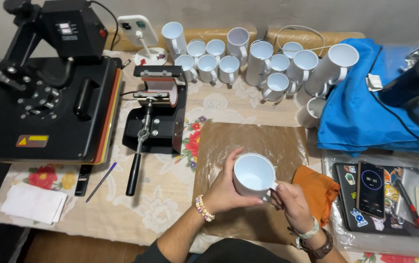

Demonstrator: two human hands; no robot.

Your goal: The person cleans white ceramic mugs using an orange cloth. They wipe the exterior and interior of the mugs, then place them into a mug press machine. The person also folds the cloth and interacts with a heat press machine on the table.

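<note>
A white mug (254,174) is held over a brown paper sheet (248,141) on the table. My left hand (225,187) wraps around the mug's left side. At the mug's handle, my right hand (292,202) pinches it from the right. The mug is upright, its open mouth facing me and its inside empty. An orange cloth (320,189) lies just right of my right hand.
A mug press (158,109) and a large black heat press (48,92) stand at left. Several white mugs (268,63) crowd the back. A blue cloth (360,112), a phone (370,189) on a laptop, a pen (101,181) and white papers (34,203) lie around.
</note>
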